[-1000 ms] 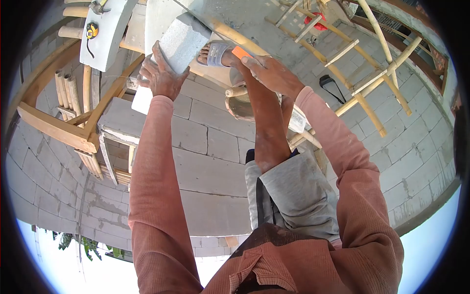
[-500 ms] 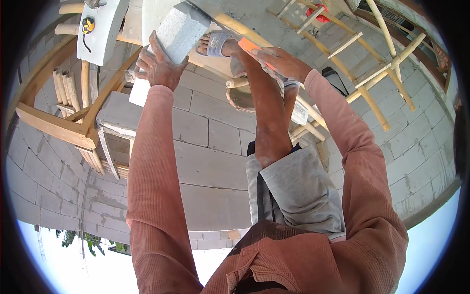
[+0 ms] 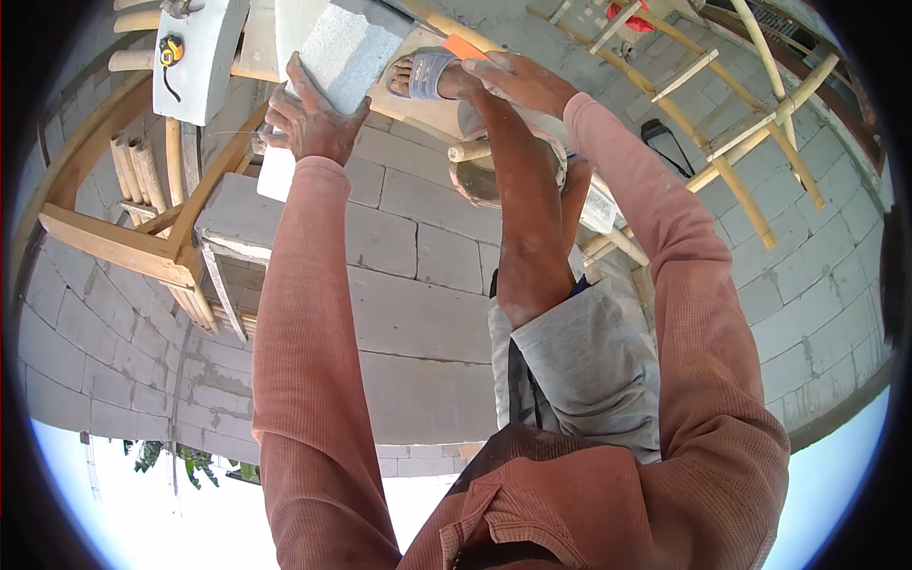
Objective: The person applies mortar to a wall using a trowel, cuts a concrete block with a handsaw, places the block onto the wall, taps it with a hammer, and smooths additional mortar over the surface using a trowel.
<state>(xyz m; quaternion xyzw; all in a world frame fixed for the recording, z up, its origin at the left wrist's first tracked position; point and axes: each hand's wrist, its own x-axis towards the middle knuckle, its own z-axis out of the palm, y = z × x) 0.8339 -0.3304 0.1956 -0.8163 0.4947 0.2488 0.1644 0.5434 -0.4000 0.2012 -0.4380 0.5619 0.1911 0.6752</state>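
My left hand [image 3: 318, 119] lies with spread fingers against the near side of a pale grey block [image 3: 350, 57], thumb on its right face. My right hand [image 3: 522, 81] is wrapped round the orange handle [image 3: 464, 47] of a saw. Its dark blade [image 3: 385, 11] runs up and left along the block's far edge, and its far end is cut off by the top of the view. My sandalled foot [image 3: 423, 76] rests just right of the block.
A yellow tape measure [image 3: 171, 52] lies on a white block [image 3: 204, 71] at the upper left. A wooden frame [image 3: 114, 242] stands below it. A bamboo ladder [image 3: 684, 76] is at the upper right, and a bucket [image 3: 475, 180] sits beside my leg.
The saw and my right hand moved down and right, then back up and left. My left hand stays on the block. The view has shifted slightly.
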